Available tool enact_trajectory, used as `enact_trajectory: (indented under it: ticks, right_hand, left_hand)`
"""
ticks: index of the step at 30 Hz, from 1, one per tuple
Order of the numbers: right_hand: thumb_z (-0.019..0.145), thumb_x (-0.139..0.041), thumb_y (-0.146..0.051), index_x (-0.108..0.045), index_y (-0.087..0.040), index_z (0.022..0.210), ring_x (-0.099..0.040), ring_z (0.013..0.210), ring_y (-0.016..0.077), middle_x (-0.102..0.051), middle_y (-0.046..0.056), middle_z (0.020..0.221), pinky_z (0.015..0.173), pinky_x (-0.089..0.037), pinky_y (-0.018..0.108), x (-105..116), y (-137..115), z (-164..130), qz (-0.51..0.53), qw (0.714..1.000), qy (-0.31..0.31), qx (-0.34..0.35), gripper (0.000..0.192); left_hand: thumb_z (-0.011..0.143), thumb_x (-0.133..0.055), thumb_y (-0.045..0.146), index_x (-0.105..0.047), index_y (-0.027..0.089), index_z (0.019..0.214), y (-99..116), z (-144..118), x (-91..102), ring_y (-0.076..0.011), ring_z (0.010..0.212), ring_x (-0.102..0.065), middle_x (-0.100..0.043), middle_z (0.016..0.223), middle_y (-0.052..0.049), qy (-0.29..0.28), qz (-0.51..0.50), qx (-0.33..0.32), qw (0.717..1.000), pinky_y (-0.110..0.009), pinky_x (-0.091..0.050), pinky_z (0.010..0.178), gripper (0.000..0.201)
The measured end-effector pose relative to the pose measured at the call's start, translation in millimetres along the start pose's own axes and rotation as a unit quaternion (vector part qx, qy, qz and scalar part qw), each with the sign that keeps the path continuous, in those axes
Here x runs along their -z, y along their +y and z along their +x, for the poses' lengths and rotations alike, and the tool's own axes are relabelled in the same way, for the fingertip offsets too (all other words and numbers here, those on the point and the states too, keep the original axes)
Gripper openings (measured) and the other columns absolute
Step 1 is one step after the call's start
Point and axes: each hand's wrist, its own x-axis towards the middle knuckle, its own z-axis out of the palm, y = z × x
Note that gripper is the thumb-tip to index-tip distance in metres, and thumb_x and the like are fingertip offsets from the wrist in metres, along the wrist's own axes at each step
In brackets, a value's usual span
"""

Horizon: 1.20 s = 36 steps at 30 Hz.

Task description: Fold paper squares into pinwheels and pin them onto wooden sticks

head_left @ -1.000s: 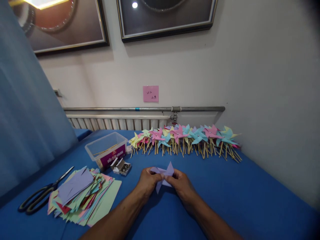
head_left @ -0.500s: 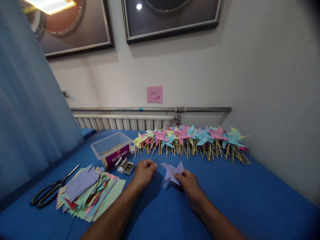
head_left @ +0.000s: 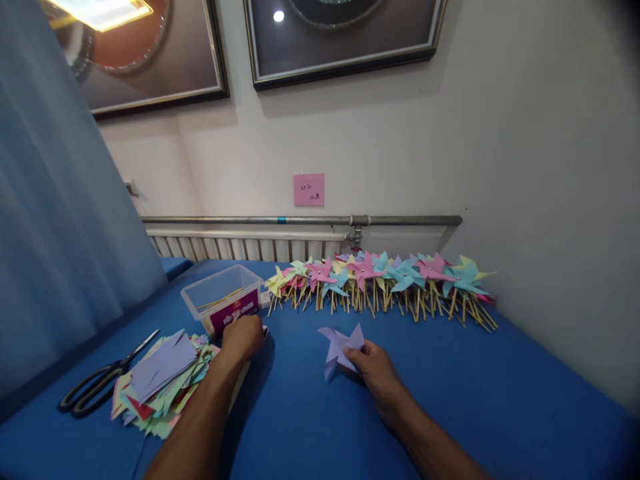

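Dozens of finished pinwheels are lined up along the wall, so much of the work looks done. One lilac pinwheel blank is pinched at its folded centre by the right hand, low over the blue tabletop; no stick is fitted. A paper stack is left. The left hand is curled beside the tub; its grip is hidden, as is whatever lies beneath.

The folded paper pinwheel is pale lilac on a plain deep-blue tabletop. The finished pinwheels run pink, yellow and sky blue (tan sticks); the scissors are black, and the clear box has a magenta label.
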Motion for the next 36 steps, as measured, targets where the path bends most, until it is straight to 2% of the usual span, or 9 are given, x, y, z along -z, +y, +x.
enact_trajectory:
  ticks: [5, 10, 18, 26, 28, 30, 33, 34, 36]
  right_hand:
    - [0.065, -0.070, -0.036, -0.068, -0.018, 0.073, -0.058, 0.060, 0.0177, -0.068, 0.001, 0.066, 0.058, -0.043, 0.028, -1, -2, 0, -0.009, 1.000, 0.008, -0.003, 0.020]
    - [0.062, -0.071, -0.038, -0.069, -0.015, 0.077, -0.056, 0.060, 0.0165, -0.067, 0.001, 0.066, 0.058, -0.042, 0.027, 0, 2, 4, -0.016, 1.000, 0.014, -0.018, 0.027]
    - [0.064, -0.072, -0.037, -0.071, -0.015, 0.079, -0.057, 0.061, 0.0166, -0.068, 0.001, 0.068, 0.060, -0.043, 0.027, 1, 1, 1, -0.013, 1.000, 0.014, -0.014, 0.027]
    - [0.065, -0.071, -0.037, -0.071, -0.015, 0.080, -0.057, 0.061, 0.0165, -0.068, 0.002, 0.067, 0.059, -0.043, 0.027, 1, 3, 2, -0.016, 1.000, 0.020, -0.011, 0.026]
    - [0.065, -0.071, -0.037, -0.071, -0.015, 0.081, -0.058, 0.062, 0.0170, -0.069, 0.002, 0.069, 0.060, -0.044, 0.027, 2, 4, 3, -0.016, 1.000, 0.019, -0.011, 0.027]
    - [0.066, -0.071, -0.038, -0.072, -0.015, 0.083, -0.060, 0.063, 0.0178, -0.070, 0.003, 0.070, 0.060, -0.045, 0.028, 3, 6, 5, -0.017, 1.000, 0.015, -0.007, 0.028]
    - [0.067, -0.071, -0.038, -0.073, -0.015, 0.084, -0.063, 0.064, 0.0198, -0.072, 0.004, 0.071, 0.062, -0.048, 0.028, 4, 10, 7, -0.019, 1.000, 0.016, 0.005, 0.029]
    - [0.067, -0.070, -0.038, -0.073, -0.014, 0.084, -0.065, 0.065, 0.0206, -0.073, 0.005, 0.072, 0.062, -0.048, 0.029, 4, 12, 8, -0.016, 1.000, 0.016, 0.006, 0.029]
    - [0.068, -0.070, -0.038, -0.073, -0.015, 0.085, -0.066, 0.067, 0.0219, -0.074, 0.006, 0.073, 0.062, -0.050, 0.029, 4, 14, 9, -0.010, 1.000, 0.015, 0.006, 0.029]
  left_hand:
    - [0.085, -0.052, 0.021, -0.079, 0.012, 0.102, -1, 0, -0.2, -0.0374, 0.104, -0.071, -0.075, 0.109, -0.026, -0.002, 0.010, -0.003, 1.000, -0.043, -0.054, 0.084, 0.033]
    - [0.087, -0.052, 0.021, -0.078, 0.012, 0.106, 1, 4, -4.2, -0.0355, 0.105, -0.071, -0.074, 0.112, -0.026, -0.002, 0.037, 0.012, 0.999, -0.043, -0.054, 0.087, 0.034]
    - [0.088, -0.054, 0.021, -0.077, 0.014, 0.106, -1, 2, -1.0, -0.0352, 0.105, -0.071, -0.074, 0.111, -0.026, 0.010, 0.041, 0.018, 0.999, -0.045, -0.053, 0.089, 0.030]
    - [0.088, -0.049, 0.013, -0.071, 0.014, 0.106, 0, 0, -1.6, -0.0321, 0.096, -0.072, -0.075, 0.102, -0.022, 0.074, 0.014, -0.002, 0.997, -0.040, -0.052, 0.082, 0.028]
    - [0.087, -0.051, 0.015, -0.071, 0.016, 0.097, 2, 0, -2.6, -0.0292, 0.091, -0.071, -0.075, 0.094, -0.017, 0.095, -0.036, -0.017, 0.995, -0.035, -0.049, 0.078, 0.022]
    - [0.085, -0.054, 0.016, -0.070, 0.017, 0.087, 10, -1, -5.8, -0.0241, 0.083, -0.069, -0.074, 0.085, -0.010, 0.111, -0.141, -0.053, 0.982, -0.030, -0.046, 0.074, 0.016]
    - [0.081, -0.058, 0.017, -0.068, 0.018, 0.079, 32, -7, -17.2, -0.0171, 0.072, -0.063, -0.069, 0.075, -0.002, 0.111, -0.331, -0.135, 0.927, -0.025, -0.042, 0.068, 0.009]
    - [0.080, -0.058, 0.016, -0.067, 0.018, 0.078, 41, -11, -22.5, -0.0158, 0.070, -0.062, -0.068, 0.074, -0.001, 0.101, -0.368, -0.165, 0.909, -0.024, -0.042, 0.066, 0.009]
    - [0.079, -0.056, 0.012, -0.066, 0.019, 0.076, 57, -19, -33.4, -0.0146, 0.070, -0.060, -0.066, 0.073, 0.000, 0.091, -0.374, -0.221, 0.896, -0.024, -0.041, 0.067, 0.013]
